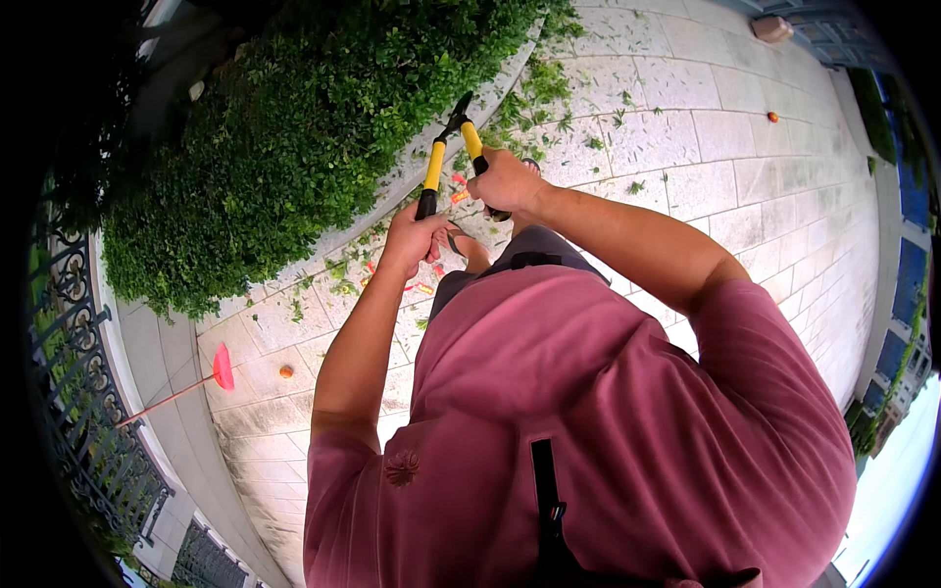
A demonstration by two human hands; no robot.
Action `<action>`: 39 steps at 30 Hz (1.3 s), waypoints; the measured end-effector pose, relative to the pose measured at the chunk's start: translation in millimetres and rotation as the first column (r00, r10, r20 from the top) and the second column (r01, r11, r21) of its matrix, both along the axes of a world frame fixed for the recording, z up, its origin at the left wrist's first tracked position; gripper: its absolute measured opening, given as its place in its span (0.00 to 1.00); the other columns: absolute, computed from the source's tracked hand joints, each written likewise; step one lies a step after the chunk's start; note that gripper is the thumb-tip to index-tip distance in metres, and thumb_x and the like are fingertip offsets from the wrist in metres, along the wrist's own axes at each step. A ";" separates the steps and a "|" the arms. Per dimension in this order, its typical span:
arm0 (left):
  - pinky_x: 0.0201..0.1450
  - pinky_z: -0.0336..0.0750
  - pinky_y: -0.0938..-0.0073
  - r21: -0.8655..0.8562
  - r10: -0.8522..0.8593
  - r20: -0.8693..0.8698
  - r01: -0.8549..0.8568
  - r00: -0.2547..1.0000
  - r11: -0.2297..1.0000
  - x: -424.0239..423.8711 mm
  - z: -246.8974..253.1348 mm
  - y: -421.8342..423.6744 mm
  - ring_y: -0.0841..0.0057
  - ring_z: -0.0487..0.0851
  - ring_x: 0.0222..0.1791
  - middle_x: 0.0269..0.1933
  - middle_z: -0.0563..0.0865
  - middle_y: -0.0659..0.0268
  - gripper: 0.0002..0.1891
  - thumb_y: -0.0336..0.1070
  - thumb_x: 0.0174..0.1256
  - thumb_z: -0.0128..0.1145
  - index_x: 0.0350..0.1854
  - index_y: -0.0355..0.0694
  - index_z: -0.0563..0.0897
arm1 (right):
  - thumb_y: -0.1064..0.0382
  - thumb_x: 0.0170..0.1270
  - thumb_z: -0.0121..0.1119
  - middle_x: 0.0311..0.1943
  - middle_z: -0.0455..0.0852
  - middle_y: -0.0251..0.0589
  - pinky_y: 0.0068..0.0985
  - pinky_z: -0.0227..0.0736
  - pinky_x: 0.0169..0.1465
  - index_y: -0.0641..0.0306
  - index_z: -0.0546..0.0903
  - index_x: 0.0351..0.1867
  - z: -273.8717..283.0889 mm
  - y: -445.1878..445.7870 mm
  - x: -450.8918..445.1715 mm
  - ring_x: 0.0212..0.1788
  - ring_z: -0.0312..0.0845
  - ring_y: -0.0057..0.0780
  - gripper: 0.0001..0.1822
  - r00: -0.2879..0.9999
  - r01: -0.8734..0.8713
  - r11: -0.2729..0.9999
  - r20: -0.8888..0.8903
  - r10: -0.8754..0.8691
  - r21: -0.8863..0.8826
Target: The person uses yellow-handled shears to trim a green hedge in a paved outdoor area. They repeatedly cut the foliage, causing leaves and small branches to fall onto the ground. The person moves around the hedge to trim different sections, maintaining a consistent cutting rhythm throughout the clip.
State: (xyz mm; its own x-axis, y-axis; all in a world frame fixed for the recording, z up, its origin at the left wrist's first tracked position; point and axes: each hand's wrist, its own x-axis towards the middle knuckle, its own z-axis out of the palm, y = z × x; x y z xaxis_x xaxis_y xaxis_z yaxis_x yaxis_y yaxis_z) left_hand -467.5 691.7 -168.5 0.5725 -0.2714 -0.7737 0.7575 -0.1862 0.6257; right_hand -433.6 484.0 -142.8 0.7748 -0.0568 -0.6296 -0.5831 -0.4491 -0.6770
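A pair of hedge shears (436, 163) with yellow and black handles is held out before me in both hands. My left hand (415, 239) grips the black end of the left handle, and my right hand (507, 180) is wrapped around the black grip of the other. The handles stand apart in a narrow V. The dark blades (460, 106) point away from me over the pale stone kerb, at the edge of a dense green hedge (294, 147). How far the blades are apart is hard to see at this angle.
Leafy clippings (544, 88) are strewn over the stone paving (676, 81). Red and yellow scraps (460, 196) lie near my feet. At the left are a red long-handled broom-like tool (223, 366), a small orange round object (286, 372) and a wrought-iron railing (81, 345).
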 end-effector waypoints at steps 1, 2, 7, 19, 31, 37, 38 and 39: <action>0.11 0.64 0.76 -0.014 -0.015 0.005 0.015 1.000 1.000 -7.6 -8.9 9.4 0.81 0.73 0.10 0.23 0.77 0.70 0.07 0.33 0.69 0.63 0.40 0.37 0.79 | 0.69 0.56 0.64 0.23 0.83 0.44 0.29 0.73 0.22 0.79 0.82 0.51 10.9 -12.8 -9.5 0.19 0.78 0.30 0.21 1.000 -0.020 1.000 0.008 0.020 0.008; 0.11 0.64 0.76 -0.030 -0.028 0.006 0.028 1.000 0.999 -17.7 -20.9 24.9 0.81 0.73 0.10 0.23 0.77 0.70 0.07 0.33 0.69 0.63 0.42 0.37 0.79 | 0.70 0.55 0.65 0.24 0.83 0.44 0.28 0.72 0.21 0.78 0.82 0.55 37.7 -39.2 -4.6 0.19 0.78 0.28 0.24 0.992 0.014 0.991 -0.123 0.002 0.132; 0.11 0.62 0.79 -0.040 -0.066 -0.045 0.065 0.997 0.997 -15.6 -26.0 61.9 0.84 0.70 0.09 0.23 0.75 0.73 0.24 0.31 0.68 0.61 0.66 0.36 0.77 | 0.72 0.53 0.64 0.24 0.85 0.42 0.23 0.68 0.17 0.72 0.79 0.67 124.5 -123.0 49.9 0.16 0.77 0.23 0.34 0.958 -0.077 0.959 -0.247 0.147 0.272; 0.11 0.64 0.74 -0.061 0.059 -0.065 -0.063 0.996 0.996 -9.7 -25.2 -29.3 0.79 0.72 0.10 0.23 0.76 0.69 0.05 0.30 0.66 0.60 0.39 0.38 0.76 | 0.67 0.54 0.61 0.28 0.87 0.51 0.33 0.79 0.28 0.78 0.79 0.63 -13.0 -57.6 18.5 0.23 0.84 0.36 0.32 0.972 -0.217 0.964 0.055 0.228 -0.153; 0.14 0.62 0.78 -0.038 0.130 -0.131 -0.136 0.983 0.990 18.9 -75.7 -30.5 0.81 0.72 0.13 0.25 0.77 0.71 0.21 0.29 0.66 0.61 0.63 0.39 0.77 | 0.62 0.59 0.62 0.36 0.89 0.62 0.39 0.84 0.38 0.79 0.84 0.37 -18.0 -53.1 86.9 0.34 0.90 0.50 0.16 0.962 -0.256 0.965 -0.114 0.249 -0.050; 0.12 0.63 0.76 0.061 0.045 -0.073 -0.041 0.996 0.997 0.4 -81.4 -5.9 0.81 0.71 0.11 0.23 0.77 0.71 0.24 0.27 0.64 0.63 0.63 0.37 0.78 | 0.63 0.50 0.65 0.35 0.89 0.58 0.36 0.83 0.44 0.74 0.83 0.60 -28.0 -78.3 49.6 0.37 0.90 0.47 0.32 0.950 -0.299 0.953 -0.110 0.293 -0.047; 0.12 0.63 0.76 0.068 0.054 -0.082 -0.049 0.995 0.997 -8.7 -89.3 8.9 0.81 0.71 0.10 0.23 0.76 0.72 0.26 0.28 0.65 0.63 0.67 0.38 0.78 | 0.63 0.45 0.70 0.29 0.88 0.49 0.33 0.82 0.37 0.70 0.87 0.55 4.1 -100.9 64.2 0.32 0.87 0.36 0.30 0.950 -0.226 0.967 -0.192 0.246 0.118; 0.13 0.63 0.77 0.046 0.041 -0.084 -0.038 0.996 0.998 -10.8 -89.2 15.6 0.81 0.71 0.11 0.23 0.76 0.72 0.25 0.27 0.65 0.63 0.66 0.39 0.78 | 0.66 0.44 0.69 0.27 0.86 0.45 0.31 0.78 0.29 0.68 0.88 0.54 4.5 -120.5 74.2 0.25 0.83 0.30 0.29 0.966 -0.160 0.970 -0.171 0.192 0.183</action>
State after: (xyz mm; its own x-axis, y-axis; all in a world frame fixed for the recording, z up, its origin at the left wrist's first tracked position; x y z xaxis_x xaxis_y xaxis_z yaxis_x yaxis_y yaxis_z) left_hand -478.3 707.3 -257.6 0.5136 -0.2143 -0.8309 0.8149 -0.1812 0.5505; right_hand -359.4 363.4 -138.4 0.6314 0.1876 -0.7524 -0.6274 -0.4466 -0.6379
